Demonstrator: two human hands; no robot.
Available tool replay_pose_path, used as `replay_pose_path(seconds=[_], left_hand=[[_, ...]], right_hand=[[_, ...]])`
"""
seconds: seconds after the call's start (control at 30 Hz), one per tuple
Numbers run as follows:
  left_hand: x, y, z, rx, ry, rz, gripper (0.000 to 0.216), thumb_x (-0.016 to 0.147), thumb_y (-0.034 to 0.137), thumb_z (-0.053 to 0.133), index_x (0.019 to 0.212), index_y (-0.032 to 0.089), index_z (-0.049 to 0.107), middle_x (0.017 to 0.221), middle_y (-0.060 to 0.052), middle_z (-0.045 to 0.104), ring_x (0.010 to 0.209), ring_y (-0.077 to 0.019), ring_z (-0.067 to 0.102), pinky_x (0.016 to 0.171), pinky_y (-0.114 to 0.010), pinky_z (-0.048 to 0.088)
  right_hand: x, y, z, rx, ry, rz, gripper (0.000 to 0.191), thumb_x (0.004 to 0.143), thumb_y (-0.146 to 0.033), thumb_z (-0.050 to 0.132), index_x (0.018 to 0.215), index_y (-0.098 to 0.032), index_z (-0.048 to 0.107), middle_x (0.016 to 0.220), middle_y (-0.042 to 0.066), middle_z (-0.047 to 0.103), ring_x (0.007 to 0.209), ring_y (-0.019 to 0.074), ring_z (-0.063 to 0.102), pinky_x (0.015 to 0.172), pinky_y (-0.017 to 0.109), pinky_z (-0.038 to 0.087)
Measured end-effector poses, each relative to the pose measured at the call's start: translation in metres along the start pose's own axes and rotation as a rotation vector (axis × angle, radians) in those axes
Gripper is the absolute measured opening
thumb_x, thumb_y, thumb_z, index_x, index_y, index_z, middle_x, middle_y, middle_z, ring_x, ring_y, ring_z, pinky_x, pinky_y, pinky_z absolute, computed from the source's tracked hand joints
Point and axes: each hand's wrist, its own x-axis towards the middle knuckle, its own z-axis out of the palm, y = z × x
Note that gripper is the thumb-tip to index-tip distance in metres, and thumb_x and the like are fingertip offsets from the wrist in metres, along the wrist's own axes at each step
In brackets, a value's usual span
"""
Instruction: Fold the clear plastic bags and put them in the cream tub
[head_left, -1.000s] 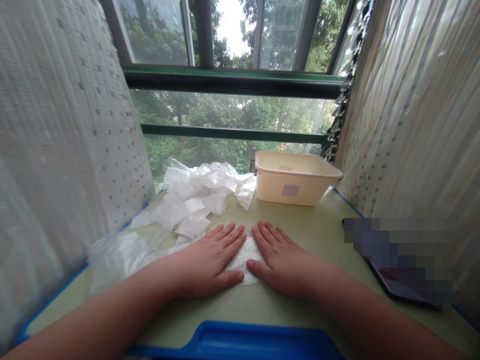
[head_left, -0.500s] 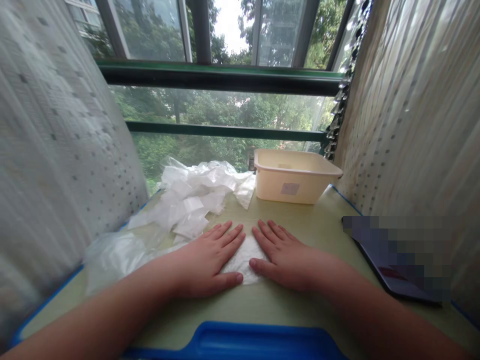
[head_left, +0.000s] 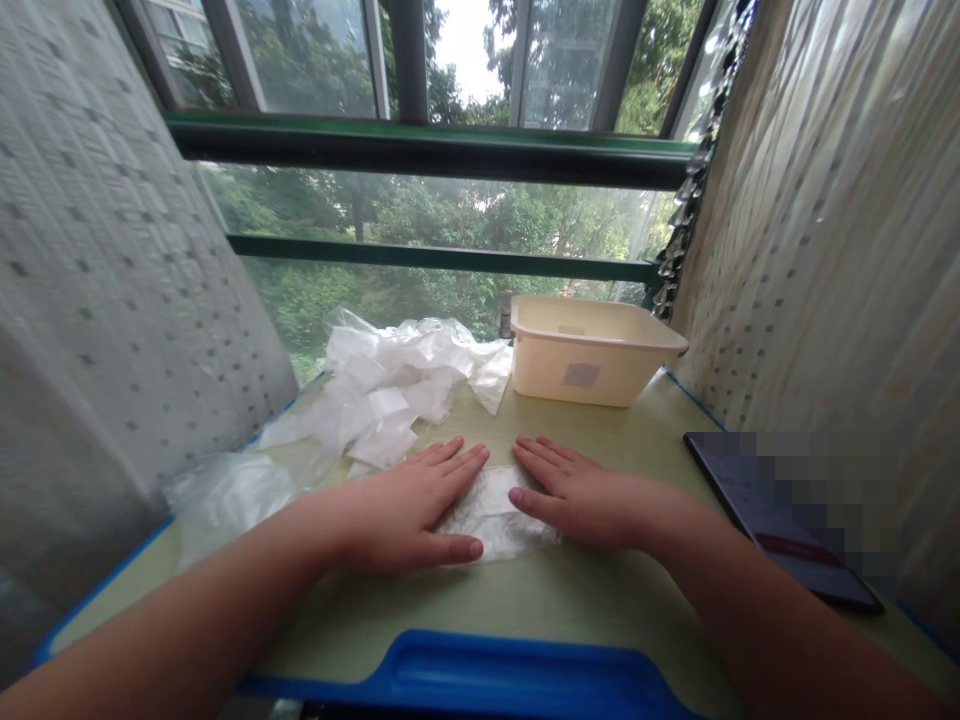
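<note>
Clear, crinkled plastic, seemingly a flattened bag (head_left: 499, 515), lies on the pale green tabletop (head_left: 570, 600) directly between the two hands and partly beneath them. Its visible stretch seems to run crosswise, from the left hand (head_left: 420, 505) to the right hand (head_left: 581, 495), though the covered ends leave its true long axis uncertain. Neither hand is clearly nearer: the left palm and fingers overlap one side, while the right thumb and fingers lie over the other, a near corner showing just below the right palm. Both hands are laid flat, fingers extended and thumbs splayed inward; neither is curled around anything, and how firmly they press I cannot tell. Beyond the left fingers sits a loose heap of plastic bags (head_left: 397, 365); beyond the right, a cream basin (head_left: 630, 375).
</note>
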Motion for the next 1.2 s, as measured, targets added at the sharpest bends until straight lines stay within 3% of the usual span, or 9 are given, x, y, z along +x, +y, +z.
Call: replay_pose_path(seconds=[0.13,0.23,0.3,0.37,0.47,0.73,0.87,1.2], left_hand=[[-0.001,0.001,-0.006,-0.085,0.034,-0.038,0.072,0.082,0.057,0.036,0.141,0.022,0.011,0.146,-0.008,0.016,0.133,-0.0258,0.018,0.106,-0.040,0.021],[0.002,0.001,-0.013,-0.142,0.159,-0.098,0.057,0.087,0.049,0.033,0.136,0.021,0.028,0.139,-0.007,0.036,0.123,-0.0217,0.038,0.100,-0.035,0.032],[0.004,-0.001,-0.016,-0.132,0.258,-0.122,0.044,0.088,0.042,0.034,0.125,0.021,0.045,0.122,-0.007,0.054,0.106,-0.0195,0.052,0.089,-0.033,0.041],[0.005,-0.005,-0.018,-0.076,0.318,-0.132,0.035,0.086,0.039,0.038,0.108,0.020,0.057,0.101,-0.006,0.063,0.088,-0.0185,0.058,0.077,-0.030,0.045],[0.004,-0.010,-0.018,0.003,0.350,-0.138,0.030,0.080,0.040,0.047,0.095,0.019,0.062,0.089,-0.006,0.063,0.080,-0.0189,0.058,0.069,-0.029,0.045],[0.006,-0.011,-0.010,0.070,0.309,-0.152,0.033,0.079,0.041,0.048,0.099,0.020,0.062,0.094,-0.007,0.061,0.079,-0.0204,0.057,0.070,-0.031,0.045],[0.007,-0.011,-0.011,0.073,0.375,-0.134,0.031,0.079,0.040,0.048,0.097,0.018,0.061,0.090,-0.006,0.062,0.079,-0.0202,0.056,0.070,-0.031,0.044],[0.007,-0.002,-0.017,-0.062,0.574,-0.013,0.024,0.083,0.034,0.046,0.089,0.016,0.061,0.082,-0.003,0.060,0.058,-0.0092,0.051,0.058,-0.023,0.040]], right_hand=[[0.003,0.004,-0.009,0.021,0.102,-0.062,0.069,0.083,-0.062,0.024,0.137,-0.020,0.030,0.142,0.006,0.029,0.130,0.0259,0.023,0.106,0.039,0.018],[0.006,0.004,-0.015,-0.001,0.235,-0.101,0.055,0.087,-0.053,0.025,0.125,-0.021,0.048,0.128,0.008,0.049,0.117,0.0242,0.042,0.098,0.036,0.029],[0.008,0.004,-0.017,-0.046,0.299,-0.102,0.048,0.087,-0.049,0.031,0.115,-0.020,0.058,0.114,0.010,0.058,0.104,0.0233,0.051,0.089,0.034,0.036],[0.009,0.004,-0.018,-0.093,0.315,-0.093,0.042,0.085,-0.046,0.037,0.106,-0.020,0.062,0.101,0.009,0.061,0.092,0.0220,0.055,0.079,0.031,0.040],[0.010,0.004,-0.017,-0.128,0.295,-0.080,0.035,0.083,-0.044,0.043,0.099,-0.021,0.065,0.089,0.008,0.062,0.081,0.0195,0.056,0.069,0.028,0.040],[0.017,0.011,-0.012,-0.127,0.295,-0.091,0.028,0.082,-0.039,0.045,0.087,-0.020,0.064,0.083,0.006,0.061,0.074,0.0166,0.053,0.064,0.026,0.038],[0.020,0.014,-0.012,-0.140,0.325,-0.076,0.030,0.084,-0.039,0.041,0.087,-0.019,0.064,0.085,0.006,0.061,0.075,0.0169,0.053,0.065,0.026,0.038],[0.024,0.018,-0.013,-0.156,0.339,-0.047,0.030,0.082,-0.039,0.042,0.087,-0.019,0.064,0.083,0.006,0.062,0.072,0.0171,0.053,0.062,0.026,0.037]])
